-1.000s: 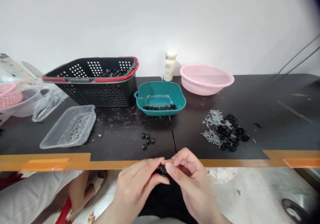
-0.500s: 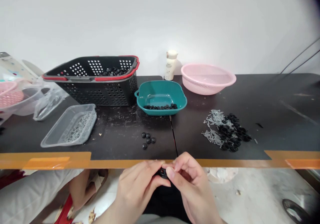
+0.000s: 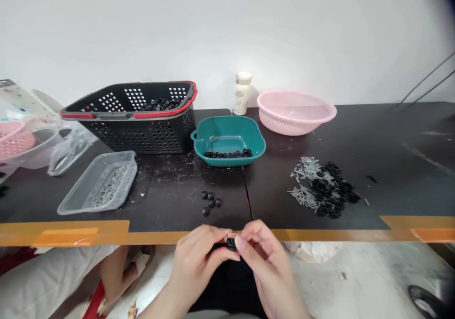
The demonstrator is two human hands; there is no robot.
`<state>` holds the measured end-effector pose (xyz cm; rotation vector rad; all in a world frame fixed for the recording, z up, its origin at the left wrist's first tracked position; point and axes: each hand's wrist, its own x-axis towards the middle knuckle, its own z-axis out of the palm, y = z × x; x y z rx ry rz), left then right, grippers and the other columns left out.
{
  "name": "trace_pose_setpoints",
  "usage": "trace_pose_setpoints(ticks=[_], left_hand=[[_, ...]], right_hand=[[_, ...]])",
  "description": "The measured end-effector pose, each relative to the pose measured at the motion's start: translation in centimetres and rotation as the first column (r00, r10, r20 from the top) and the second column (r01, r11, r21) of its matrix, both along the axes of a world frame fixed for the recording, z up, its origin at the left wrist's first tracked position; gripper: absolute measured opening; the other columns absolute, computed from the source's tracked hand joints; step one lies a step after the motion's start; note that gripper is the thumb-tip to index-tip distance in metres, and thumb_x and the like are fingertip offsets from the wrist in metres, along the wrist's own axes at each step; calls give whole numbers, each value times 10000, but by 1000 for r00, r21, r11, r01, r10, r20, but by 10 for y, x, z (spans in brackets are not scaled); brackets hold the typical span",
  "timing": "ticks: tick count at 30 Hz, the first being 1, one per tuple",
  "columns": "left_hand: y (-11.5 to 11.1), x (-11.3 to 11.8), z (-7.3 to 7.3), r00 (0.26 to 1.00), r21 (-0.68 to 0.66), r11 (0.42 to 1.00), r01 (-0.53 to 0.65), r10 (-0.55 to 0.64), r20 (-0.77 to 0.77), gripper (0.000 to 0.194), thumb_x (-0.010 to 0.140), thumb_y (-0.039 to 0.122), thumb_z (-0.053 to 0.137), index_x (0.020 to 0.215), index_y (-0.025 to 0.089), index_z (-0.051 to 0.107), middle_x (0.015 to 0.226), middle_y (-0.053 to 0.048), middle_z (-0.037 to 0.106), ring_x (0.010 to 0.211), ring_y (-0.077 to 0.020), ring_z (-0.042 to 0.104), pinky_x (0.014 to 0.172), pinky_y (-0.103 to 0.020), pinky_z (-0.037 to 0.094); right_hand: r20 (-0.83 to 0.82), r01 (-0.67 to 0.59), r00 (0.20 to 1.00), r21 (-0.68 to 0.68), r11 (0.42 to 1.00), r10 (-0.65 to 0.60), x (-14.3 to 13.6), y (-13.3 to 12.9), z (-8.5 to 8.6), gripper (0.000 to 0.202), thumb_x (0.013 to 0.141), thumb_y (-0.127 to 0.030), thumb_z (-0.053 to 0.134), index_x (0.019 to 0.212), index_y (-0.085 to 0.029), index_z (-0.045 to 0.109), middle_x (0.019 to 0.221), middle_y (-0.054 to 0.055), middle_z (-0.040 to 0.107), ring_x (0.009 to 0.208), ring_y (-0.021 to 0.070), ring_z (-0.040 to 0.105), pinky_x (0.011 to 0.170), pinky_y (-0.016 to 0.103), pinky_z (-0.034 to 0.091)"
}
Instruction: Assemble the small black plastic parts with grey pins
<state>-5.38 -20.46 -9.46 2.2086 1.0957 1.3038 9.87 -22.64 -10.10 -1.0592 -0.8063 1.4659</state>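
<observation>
A small round black plastic part is pinched between my two hands, just off the table's front edge. My left hand grips it from the left with thumb and fingers. From the right, the thumb and fingers of my right hand close on it too; whether they hold a further small piece is hidden. Several black round caps lie on the table beyond my hands. Off to the right is a heap of grey pins beside a pile of black plastic parts.
A teal basin holds small black parts. Left of it stand a black basket with red handles and a clear tub of pins. A pink colander and a cream bottle stand behind. A person's leg shows below left.
Both hands stay closed on the black part, which has turned slightly between the fingers. The view has shifted a little; the things on the table lie as before.
</observation>
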Motion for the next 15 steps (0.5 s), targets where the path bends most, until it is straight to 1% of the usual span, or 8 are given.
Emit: trace_pose_setpoints(ticks=[2,4,7,9,11,12,13,15], left_hand=[[2,-1,-4,999,-95,995,6,-2,42,111,850,316,722,871,211,695,747,6,745,644,-125,690,663,-183,527],[5,-2,-5,992,-294,955,26,12,125,126,805,303,766,834,212,684,728,18,724,636,-129,681,633,-184,519],[12,-2,-4,973,-588,802,108,37,228,189,772,309,764,723,190,625,639,31,661,568,-125,626,540,-185,470],[18,-1,-1,976,-697,701,154,3,219,250,766,323,740,644,184,571,567,36,617,532,-122,580,518,-193,428],[26,-2,6,986,-752,640,157,-65,151,275,807,348,680,621,184,560,553,23,631,533,-130,582,538,-208,424],[30,-4,12,990,-759,636,139,-100,97,284,837,364,642,630,184,571,570,13,653,542,-136,595,552,-215,429],[36,-5,19,992,-744,660,104,-124,28,296,865,382,605,646,184,589,591,5,673,553,-141,607,561,-221,432],[52,-9,39,983,-622,783,-5,-109,-145,310,895,417,568,696,187,629,637,4,698,579,-145,618,574,-225,425]], right_hand=[[83,-104,992,71,992,98,8,6,2,120,870,-369,709,870,-251,686,820,-5,665,787,137,609,741,228,484],[167,-262,958,180,948,233,18,13,5,90,904,-327,668,931,-267,729,907,21,694,870,157,646,803,256,505],[289,-427,894,312,849,343,30,24,7,166,895,-254,675,1034,-300,754,1044,49,696,955,181,669,842,289,531],[402,-487,847,320,813,349,36,34,8,214,856,-229,723,1052,-304,763,1023,45,702,891,174,681,789,277,548],[557,-535,775,328,779,298,42,48,9,178,837,-223,746,1003,-275,783,942,35,725,802,163,683,738,261,547],[640,-554,727,332,764,249,44,57,10,150,840,-220,743,978,-255,790,914,33,740,783,162,685,737,259,543],[719,-568,669,330,754,189,46,66,10,135,853,-215,729,970,-240,791,907,33,755,778,163,692,745,260,541],[834,-574,547,309,758,74,50,85,9,158,889,-201,684,1014,-220,779,960,43,777,828,179,710,800,279,538]])
